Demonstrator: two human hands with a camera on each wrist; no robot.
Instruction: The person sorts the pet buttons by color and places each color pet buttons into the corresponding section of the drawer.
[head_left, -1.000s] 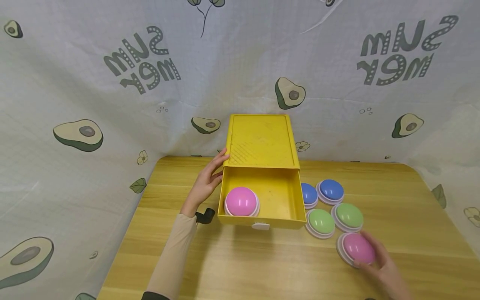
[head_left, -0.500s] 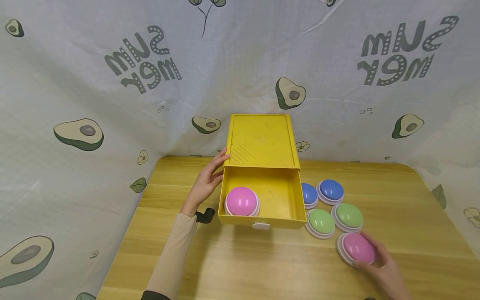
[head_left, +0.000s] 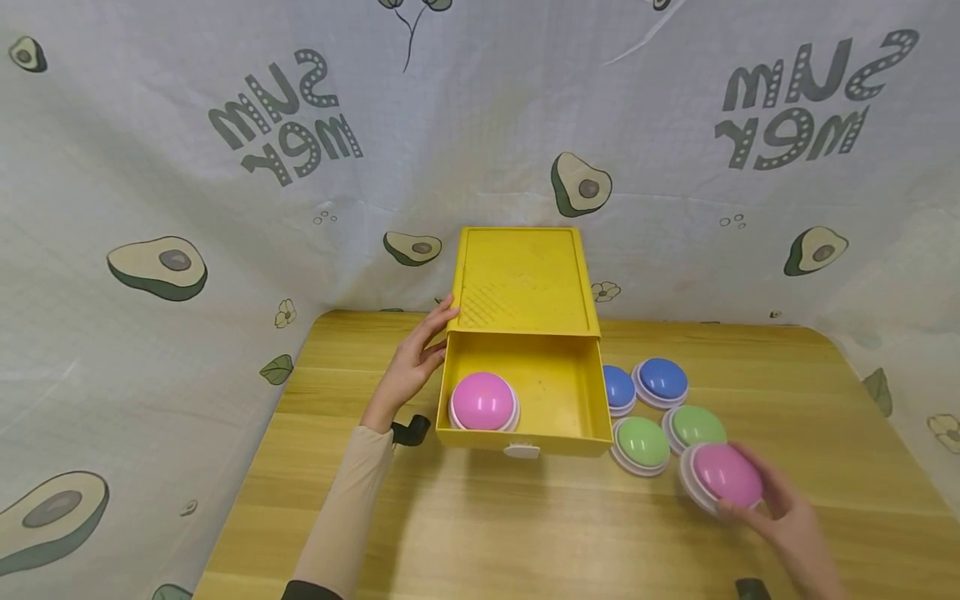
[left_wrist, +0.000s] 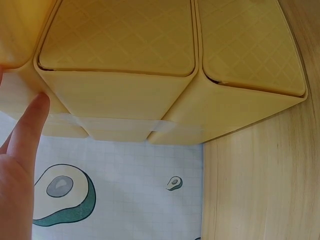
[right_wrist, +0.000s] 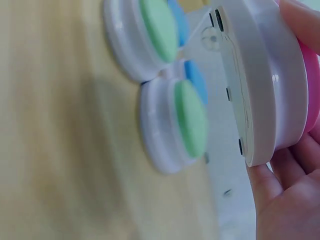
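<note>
The right hand (head_left: 791, 521) holds a pink button (head_left: 727, 473) by its edge between thumb and fingers, off the bench (head_left: 562, 533) at near right; it is probably light, stiff plastic with a slippery dome, so its white base (right_wrist: 287, 85) should give the surest hold. The left hand (head_left: 408, 371) lies with fingers extended against the yellow box (head_left: 525, 279)'s left side. Half a second ago the button sat on the bench; now it is raised, partly hiding the right-hand green button (head_left: 696, 423).
</note>
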